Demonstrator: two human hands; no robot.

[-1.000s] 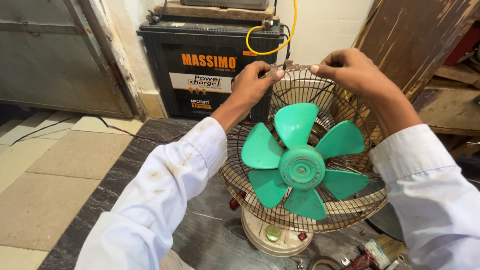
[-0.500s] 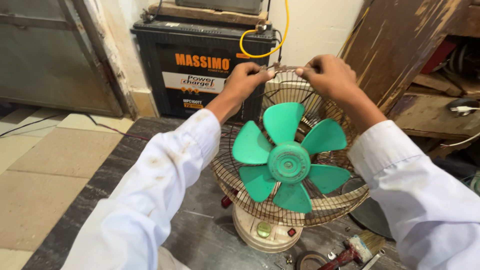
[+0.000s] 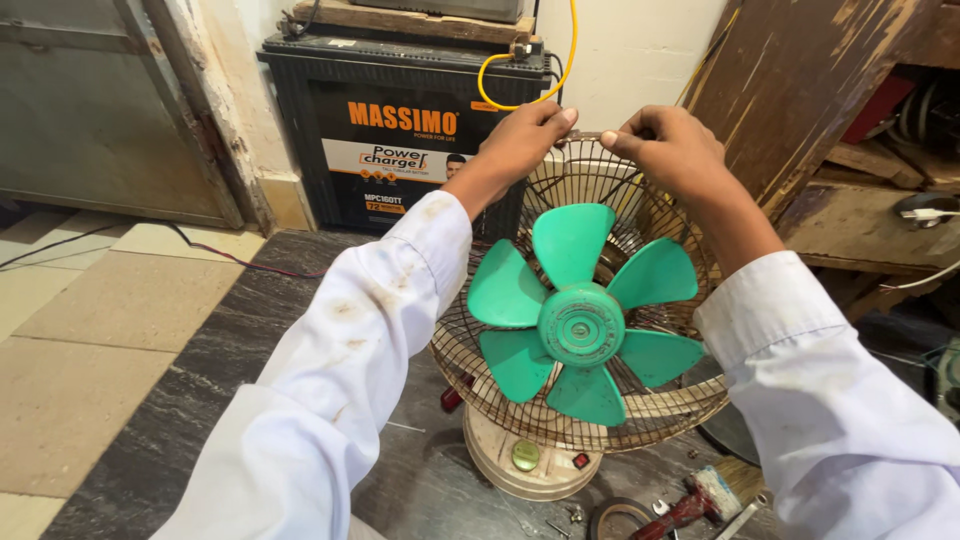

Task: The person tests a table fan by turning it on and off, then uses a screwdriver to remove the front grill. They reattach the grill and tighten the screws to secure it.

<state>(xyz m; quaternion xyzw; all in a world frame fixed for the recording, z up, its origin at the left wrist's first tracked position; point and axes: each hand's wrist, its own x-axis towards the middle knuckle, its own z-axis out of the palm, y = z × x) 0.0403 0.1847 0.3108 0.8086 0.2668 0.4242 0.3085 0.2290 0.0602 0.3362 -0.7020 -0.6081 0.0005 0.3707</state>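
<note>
A small table fan stands on a dark stone slab (image 3: 200, 400). Its green five-blade propeller (image 3: 580, 315) is exposed, backed by a rusty wire guard (image 3: 690, 400), above a round cream base (image 3: 530, 465). My left hand (image 3: 525, 140) and my right hand (image 3: 665, 145) both pinch the top rim of the wire guard, fingertips close together. Both arms wear white sleeves.
A large black battery (image 3: 400, 125) with a yellow cable (image 3: 510, 75) stands against the wall behind the fan. Wooden boards (image 3: 790, 90) lean at the right. A red-handled tool (image 3: 700, 505), small screws and a dark ring lie by the fan base. A tiled floor lies at left.
The view has shifted a little. My two hands have drawn closer together along the top rim of the guard. The fan stands in the same place.
</note>
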